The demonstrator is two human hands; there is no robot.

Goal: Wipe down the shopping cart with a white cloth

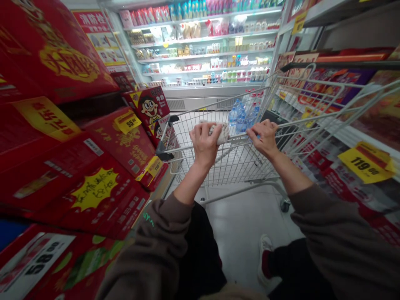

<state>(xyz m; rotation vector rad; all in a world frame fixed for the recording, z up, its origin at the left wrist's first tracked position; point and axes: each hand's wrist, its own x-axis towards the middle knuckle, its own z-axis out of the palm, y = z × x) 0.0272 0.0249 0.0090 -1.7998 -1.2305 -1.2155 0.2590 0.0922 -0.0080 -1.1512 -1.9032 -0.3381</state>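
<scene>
**Gripping a shopping cart's handle [178, 148] between red gift boxes**

The left grip [204, 141] was clamped on the handle and a crumpled white packet [221, 133]; the right grip [264, 137] was clamped on the handle alone. Bottled water [240, 118] lay in the wire basket [218, 166]. Red boxes [125, 143] pressed close on the left, price-tagged shelving [350, 125] close on the right. A tiled floor [240, 233] ran under the cart toward a chilled display case [200, 54].

A loose, brownish-taupe sweatshirt covers both arms. The left sleeve [150, 246] carries small green lettering [148, 219] near its cuff, while the right sleeve [343, 237] looks plain. The cuffs stop well short of the bare left hand [204, 141] and right hand [264, 137]. Below are loose black trousers [200, 250], a white sneaker [265, 241] and a dark red sock [265, 264].
</scene>
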